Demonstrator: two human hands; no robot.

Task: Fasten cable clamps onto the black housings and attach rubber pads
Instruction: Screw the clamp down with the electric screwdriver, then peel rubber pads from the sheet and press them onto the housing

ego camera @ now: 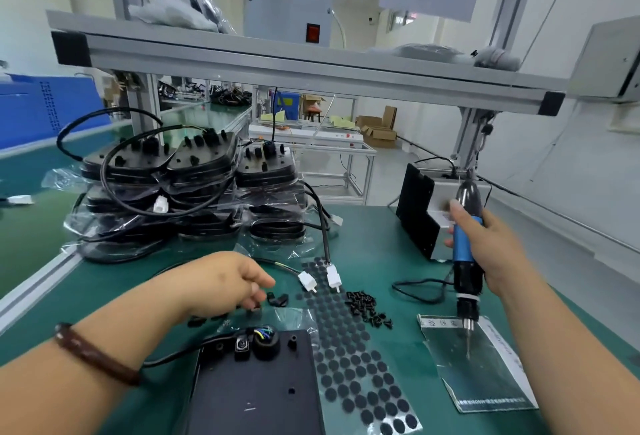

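A black housing (pixel 256 386) lies flat on the green mat near the bottom edge, with a cable and coloured wires at its top. My left hand (pixel 225 284) reaches over small black cable clamps (pixel 278 300) just beyond the housing, and its fingertips pinch one of them. My right hand (pixel 491 247) grips a blue and black electric screwdriver (pixel 467 261) held upright, bit pointing down over a plastic bag (pixel 485 372). A sheet of round black rubber pads (pixel 349 358) runs between housing and bag. A pile of black screws (pixel 369 308) lies beside the sheet.
Stacks of bagged black housings (pixel 194 192) with looped cables stand at the back left. Two white connectors (pixel 320 278) lie on the pad sheet's far end. A black plate and white box (pixel 420 212) stand at the back right. An aluminium shelf frame (pixel 277 63) spans overhead.
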